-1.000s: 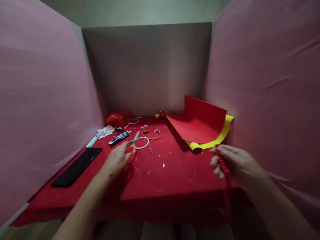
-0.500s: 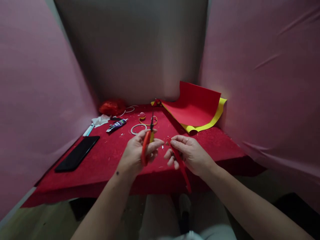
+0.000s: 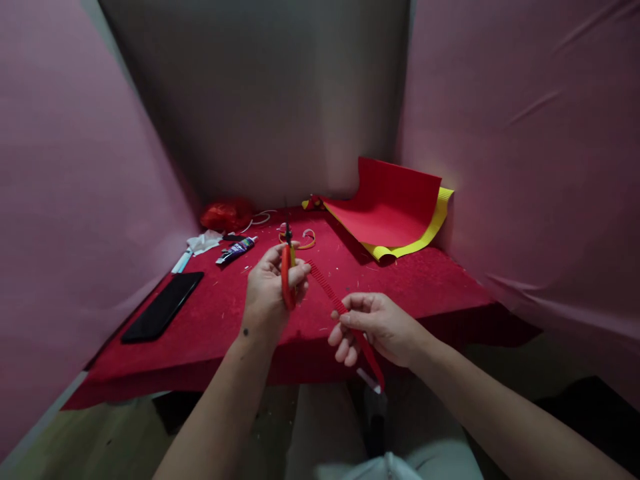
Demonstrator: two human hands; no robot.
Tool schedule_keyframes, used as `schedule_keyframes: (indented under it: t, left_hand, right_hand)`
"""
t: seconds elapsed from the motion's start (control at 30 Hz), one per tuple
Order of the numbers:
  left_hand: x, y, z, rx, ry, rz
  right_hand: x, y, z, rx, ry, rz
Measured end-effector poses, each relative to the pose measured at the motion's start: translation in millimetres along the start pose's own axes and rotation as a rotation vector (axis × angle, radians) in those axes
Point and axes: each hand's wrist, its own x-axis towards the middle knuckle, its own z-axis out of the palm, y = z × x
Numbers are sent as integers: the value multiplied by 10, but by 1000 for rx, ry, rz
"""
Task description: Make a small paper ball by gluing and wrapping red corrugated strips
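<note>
My left hand (image 3: 267,287) is closed around the handles of scissors (image 3: 286,277), red and yellow with dark blades pointing away from me. Its thumb and finger also meet the far end of a narrow red corrugated paper strip (image 3: 327,291). Further down that strip, my right hand (image 3: 383,327) pinches it between thumb and fingers, with the other fingers loosely curled. The strip slants between both hands, and its lower part hangs past the table's front edge, showing a pale end.
Large red and yellow corrugated sheets (image 3: 395,207) lie curled at the back right. On the left are a black phone-like slab (image 3: 163,308), a glue-like tube (image 3: 237,250), white tissue (image 3: 205,241) and a red plastic bag (image 3: 226,215). Pink cloth walls flank the red-covered table (image 3: 210,327).
The strip's far end has come to my left fingertips. My right hand has moved down and now grips lower on the strip. The white ring is now hidden behind my left hand.
</note>
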Motion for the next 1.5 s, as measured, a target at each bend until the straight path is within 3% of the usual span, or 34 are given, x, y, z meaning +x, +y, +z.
schedule_keyframes:
  t: [0.23,0.7,1.0,1.13,1.3,1.5]
  left_hand:
    - [161,-41,-109,-25,110,114]
    - [125,-32,-45,-10,87,80]
    - [49,-13,123,21,-27,50]
    - [95,-52,159,25,-44,45]
    - [79,-86,90,35,-63,14]
    - [-299,-98,72,112,-97,-179]
  right_hand:
    - [-127,171,-150,71,8,84]
    - [-186,89,-198,10,-22,85]
    - [64,-135,13,-185,204,-149]
    - [99,-158,12,-283,219,-234]
    - [85,-200,-8,-107,256,-224]
    - [62,-281,-6,20,429,-275]
